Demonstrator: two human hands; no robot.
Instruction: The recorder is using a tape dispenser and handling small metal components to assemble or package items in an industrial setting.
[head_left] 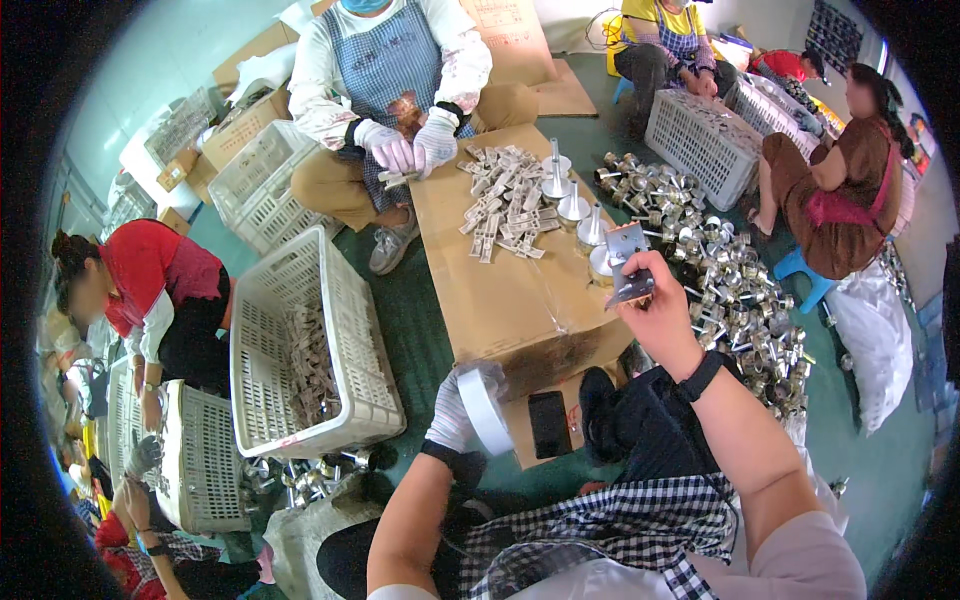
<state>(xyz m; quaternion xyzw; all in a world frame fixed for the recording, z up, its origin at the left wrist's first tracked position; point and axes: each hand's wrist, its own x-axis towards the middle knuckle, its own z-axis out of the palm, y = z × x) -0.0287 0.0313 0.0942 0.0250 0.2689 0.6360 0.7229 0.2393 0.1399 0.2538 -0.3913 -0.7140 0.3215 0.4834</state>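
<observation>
- Grasping one roll [488, 410] with fingers of left hand [452, 408], beside box [475, 295].
- Pinching metalwork [627, 243] with fingers of right hand [664, 305] (one piece or two, hard to tell), over box's edge.
- Counted there: four stemmed discs [573, 207], nearest partly hidden.

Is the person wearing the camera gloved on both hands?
No, the left hand is in a white glove, but the right hand is bare.

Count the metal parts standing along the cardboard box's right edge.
4: the farthest part, the second part, the third part, and the nearest part, by the right hand. Another may be hidden there.
</observation>
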